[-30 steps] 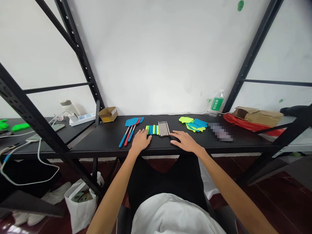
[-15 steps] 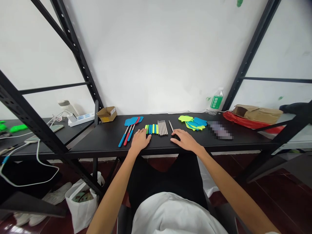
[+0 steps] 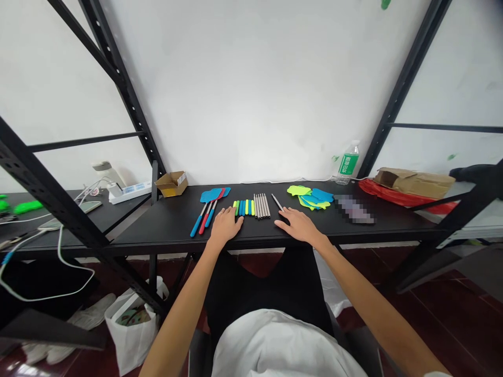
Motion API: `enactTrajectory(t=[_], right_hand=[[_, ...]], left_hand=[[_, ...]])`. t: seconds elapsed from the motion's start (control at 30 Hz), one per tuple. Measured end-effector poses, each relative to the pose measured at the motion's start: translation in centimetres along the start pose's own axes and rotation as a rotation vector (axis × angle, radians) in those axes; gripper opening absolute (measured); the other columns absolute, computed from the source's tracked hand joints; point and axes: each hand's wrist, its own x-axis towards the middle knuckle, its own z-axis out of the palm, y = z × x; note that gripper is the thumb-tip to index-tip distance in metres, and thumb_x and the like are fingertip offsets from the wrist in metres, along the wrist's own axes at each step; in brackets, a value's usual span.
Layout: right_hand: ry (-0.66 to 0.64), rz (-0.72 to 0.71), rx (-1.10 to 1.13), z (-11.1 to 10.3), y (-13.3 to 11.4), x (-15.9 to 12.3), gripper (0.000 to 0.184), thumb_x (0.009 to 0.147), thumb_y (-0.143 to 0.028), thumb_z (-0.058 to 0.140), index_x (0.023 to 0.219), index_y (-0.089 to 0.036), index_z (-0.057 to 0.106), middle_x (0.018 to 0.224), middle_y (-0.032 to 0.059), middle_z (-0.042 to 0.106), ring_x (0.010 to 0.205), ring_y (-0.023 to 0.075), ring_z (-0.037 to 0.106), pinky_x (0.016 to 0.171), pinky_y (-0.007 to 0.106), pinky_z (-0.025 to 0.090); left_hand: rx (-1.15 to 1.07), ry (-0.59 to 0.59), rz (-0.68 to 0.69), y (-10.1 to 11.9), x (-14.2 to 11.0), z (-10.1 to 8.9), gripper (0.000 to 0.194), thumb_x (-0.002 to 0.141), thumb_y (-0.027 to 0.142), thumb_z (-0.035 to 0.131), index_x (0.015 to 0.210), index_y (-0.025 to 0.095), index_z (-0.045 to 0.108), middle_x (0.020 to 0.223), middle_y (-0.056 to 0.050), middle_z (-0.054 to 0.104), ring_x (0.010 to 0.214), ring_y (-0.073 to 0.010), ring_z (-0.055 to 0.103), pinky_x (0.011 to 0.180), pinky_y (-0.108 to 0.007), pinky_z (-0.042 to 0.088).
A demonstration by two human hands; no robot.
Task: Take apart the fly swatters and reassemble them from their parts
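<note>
My left hand (image 3: 226, 224) lies palm down at the table's front, fingers stretched, thumb apart. It is beside a row of yellow, green and blue handle sleeves (image 3: 244, 208) and covers part of the row's left end. To its left lie several assembled fly swatters (image 3: 208, 212) with blue and red heads. My right hand (image 3: 297, 224) also rests flat, thumb out. Its fingertips cover the near end of a single metal rod (image 3: 276, 200). Between the hands, several metal rods (image 3: 261, 206) lie side by side. Loose yellow and blue swatter heads (image 3: 311, 197) are piled beyond my right hand.
At the back left stands a small open cardboard box (image 3: 172, 184), with a white power strip (image 3: 131, 192) beyond the post. A water bottle (image 3: 348, 163), a blurred patch (image 3: 354, 209) and a red bag with brown cardboard (image 3: 416, 186) are on the right. Black shelf posts flank me.
The single rod under my right fingertips has turned slightly, its near end swinging right. My left hand stays in place; the view has shifted a little.
</note>
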Motion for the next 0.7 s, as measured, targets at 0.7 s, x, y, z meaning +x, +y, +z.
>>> enactTrajectory(t=[0.7], right_hand=[[0.213, 0.092, 0.095, -0.02, 0.31, 0.03, 0.044, 0.097, -0.05, 0.043, 0.116, -0.017, 0.065, 0.127, 0.0166, 0.057, 0.12, 0.0318, 0.054, 0.101, 0.042, 0.044]], left_hand=[[-0.032, 0.025, 0.028, -0.42, 0.1, 0.31, 0.049, 0.097, 0.041, 0.045, 0.137, 0.013, 0.052, 0.142, -0.017, 0.055, 0.134, -0.0342, 0.048, 0.111, -0.044, 0.035]])
